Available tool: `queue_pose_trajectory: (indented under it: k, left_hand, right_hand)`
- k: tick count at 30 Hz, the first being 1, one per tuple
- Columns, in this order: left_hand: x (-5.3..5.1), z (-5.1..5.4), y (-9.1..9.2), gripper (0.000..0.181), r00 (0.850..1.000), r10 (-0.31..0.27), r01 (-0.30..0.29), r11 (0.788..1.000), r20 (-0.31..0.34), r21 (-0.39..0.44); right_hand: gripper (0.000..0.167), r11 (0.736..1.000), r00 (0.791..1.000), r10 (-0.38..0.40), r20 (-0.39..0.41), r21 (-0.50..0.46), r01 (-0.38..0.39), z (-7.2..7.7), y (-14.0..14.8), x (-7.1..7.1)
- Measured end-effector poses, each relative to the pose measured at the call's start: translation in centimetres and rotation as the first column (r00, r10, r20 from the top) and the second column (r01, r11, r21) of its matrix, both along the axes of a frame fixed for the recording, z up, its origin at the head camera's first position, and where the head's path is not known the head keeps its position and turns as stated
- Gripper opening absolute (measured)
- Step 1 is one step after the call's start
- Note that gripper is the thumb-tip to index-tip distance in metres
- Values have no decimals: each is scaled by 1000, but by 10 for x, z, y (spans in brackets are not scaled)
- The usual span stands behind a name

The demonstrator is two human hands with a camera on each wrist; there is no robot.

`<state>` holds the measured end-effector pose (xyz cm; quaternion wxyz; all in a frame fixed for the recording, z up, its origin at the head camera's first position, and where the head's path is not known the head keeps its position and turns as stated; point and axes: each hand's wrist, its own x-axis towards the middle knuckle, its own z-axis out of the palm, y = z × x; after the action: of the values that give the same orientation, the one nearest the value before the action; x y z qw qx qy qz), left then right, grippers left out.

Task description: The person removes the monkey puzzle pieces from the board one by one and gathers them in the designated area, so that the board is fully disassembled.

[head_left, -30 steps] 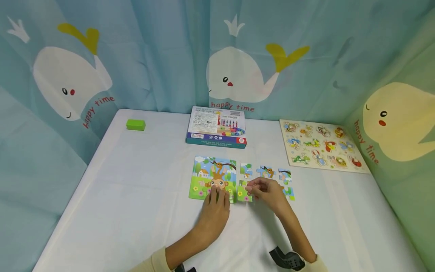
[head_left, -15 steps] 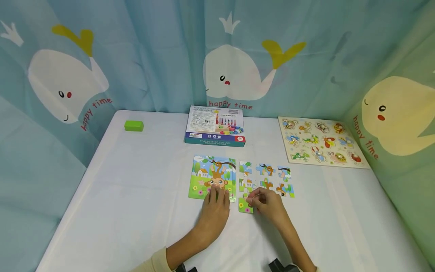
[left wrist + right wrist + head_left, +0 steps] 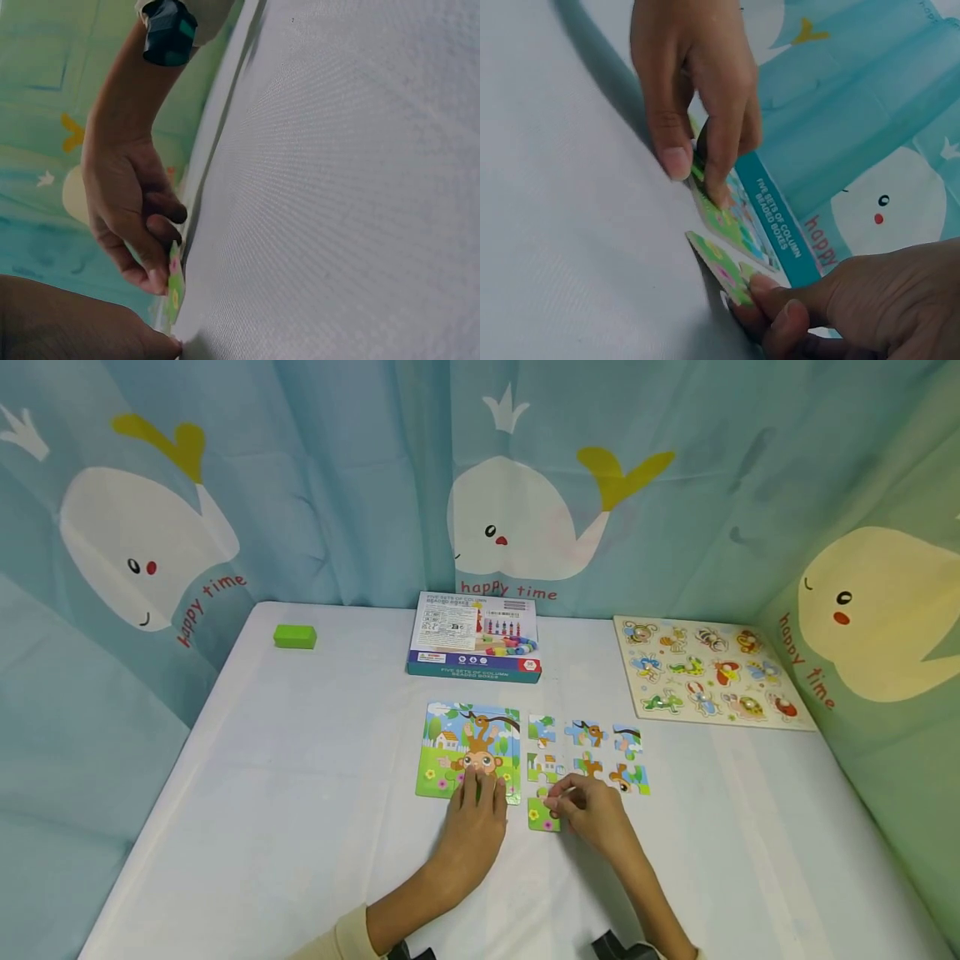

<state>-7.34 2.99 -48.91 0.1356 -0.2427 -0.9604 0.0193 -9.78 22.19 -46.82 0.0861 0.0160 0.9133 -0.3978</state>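
My right hand pinches the edge of a green puzzle piece printed with a yellow and a pink flower. In the right wrist view this piece is tilted, one edge raised off the table. The fingers of my left hand rest on the lower part of a square monkey puzzle, hiding some of its picture. The left thumb is at the puzzle's near edge. Right of the puzzle lie loose pieces, among them a house piece and a tree-branch piece.
Behind the puzzle stands a flat boxed bead set. A wooden insect peg board lies at the back right. A green block sits near the table's far left corner. Whale-printed curtains enclose the table.
My right hand has drawn the flower piece toward the near edge, away from the house piece, which shows now. Since half a second ago it has barely shifted. My left hand stays in place.
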Motion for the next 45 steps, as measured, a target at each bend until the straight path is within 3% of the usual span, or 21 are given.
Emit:
queue_pose_trajectory:
  k: [12,45]
  left_hand:
    - [0,1,0,52,1000,1,-1,1000,0,-9]
    - [2,3,0,50,1000,2,-1,999,5,-32]
  right_hand:
    - [16,979,998,-13,-60,203,25,4,-2,3]
    - [16,963,996,-13,-89,267,37,1,-8,5]
